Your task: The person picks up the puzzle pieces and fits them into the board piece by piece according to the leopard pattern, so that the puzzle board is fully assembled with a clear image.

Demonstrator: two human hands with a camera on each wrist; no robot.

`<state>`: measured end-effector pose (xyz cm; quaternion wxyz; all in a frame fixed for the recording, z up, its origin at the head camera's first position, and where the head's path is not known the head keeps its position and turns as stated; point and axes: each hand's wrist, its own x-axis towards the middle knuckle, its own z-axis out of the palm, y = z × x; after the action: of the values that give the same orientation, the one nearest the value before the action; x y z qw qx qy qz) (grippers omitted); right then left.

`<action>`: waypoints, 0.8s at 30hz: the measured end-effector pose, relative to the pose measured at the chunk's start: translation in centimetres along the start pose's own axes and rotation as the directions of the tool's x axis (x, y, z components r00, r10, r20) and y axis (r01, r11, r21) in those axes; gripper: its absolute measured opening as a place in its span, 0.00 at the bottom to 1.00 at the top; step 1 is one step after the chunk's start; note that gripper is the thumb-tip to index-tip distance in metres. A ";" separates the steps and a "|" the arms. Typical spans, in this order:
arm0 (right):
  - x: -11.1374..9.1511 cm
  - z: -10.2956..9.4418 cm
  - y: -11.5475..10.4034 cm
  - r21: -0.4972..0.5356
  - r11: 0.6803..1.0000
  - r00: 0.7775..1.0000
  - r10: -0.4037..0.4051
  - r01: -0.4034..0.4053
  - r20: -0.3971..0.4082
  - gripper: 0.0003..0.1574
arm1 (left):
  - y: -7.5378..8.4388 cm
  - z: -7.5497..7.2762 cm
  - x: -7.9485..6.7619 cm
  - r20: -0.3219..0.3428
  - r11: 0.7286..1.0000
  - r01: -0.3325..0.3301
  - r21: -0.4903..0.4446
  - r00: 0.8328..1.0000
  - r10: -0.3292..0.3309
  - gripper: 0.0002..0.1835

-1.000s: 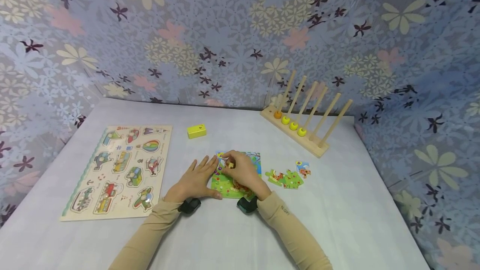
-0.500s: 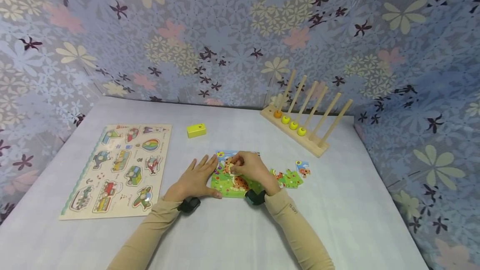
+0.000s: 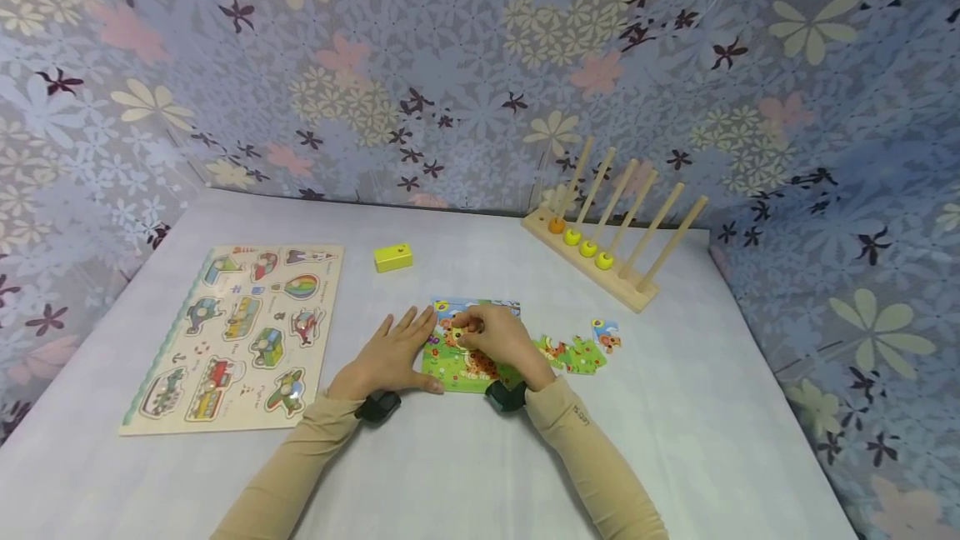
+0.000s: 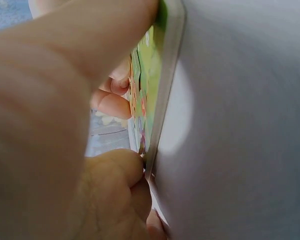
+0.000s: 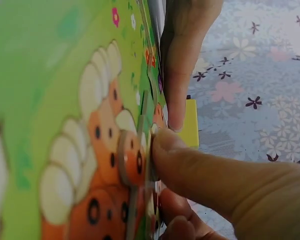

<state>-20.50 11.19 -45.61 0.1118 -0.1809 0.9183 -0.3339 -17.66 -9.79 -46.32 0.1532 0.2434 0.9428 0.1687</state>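
Note:
A square jigsaw puzzle [image 3: 448, 379] with a spotted animal on green grass lies in the middle of the table. My left hand [image 3: 386, 361] rests flat along its left side, fingers spread, the thumb at the near-left corner. In the left wrist view, the puzzle board's pale edge [image 4: 167, 85] runs beside that thumb. My right hand [image 3: 504, 344] bends over the upper part of the picture, pinching a puzzle piece at the animal's head between thumb and fingers. The right wrist view shows the thumb [image 5: 195, 165] against the piece, other fingers partly hidden behind it.
Joined loose pieces [image 3: 585, 357] and a single blue-cornered piece [image 3: 606, 335] lie right of the puzzle. A wooden peg rack [image 3: 637, 297] with beads stands behind them. At left lies a vehicle peg board [image 3: 258, 390]; a yellow block [image 3: 393, 258] sits behind the hands.
My right hand has brought the piece down onto the puzzle, moved slightly right and nearer, and uncovered more of the spotted animal. The left hand has stayed in place.

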 end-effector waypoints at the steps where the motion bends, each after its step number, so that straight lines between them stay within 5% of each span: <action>1: 0.0 0.0 0.0 -0.006 1.000 1.000 -0.001 0.001 0.001 0.11 | 0.0 0.0 0.0 -0.002 1.000 0.000 0.000 1.000 0.000 0.61; 13: 0.3 0.1 0.3 -0.014 1.000 1.000 0.015 -0.015 -0.016 0.13 | 0.1 -0.2 -0.2 -0.004 1.000 -0.003 0.004 1.000 0.003 0.60; 18: 0.0 -0.9 1.4 0.135 0.991 1.000 -0.023 0.024 -0.011 0.13 | 0.1 -0.1 -0.2 0.005 1.000 -0.002 -0.005 1.000 0.002 0.60; 24: -1.6 -3.9 3.5 0.258 0.966 0.997 0.029 -0.009 -0.071 0.17 | 0.0 0.0 -0.1 -0.006 1.000 -0.005 0.001 1.000 0.005 0.61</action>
<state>-21.22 16.56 -44.82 0.1033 -0.1435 0.8724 -0.4557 -17.56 -9.79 -46.33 0.1496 0.2455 0.9427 0.1694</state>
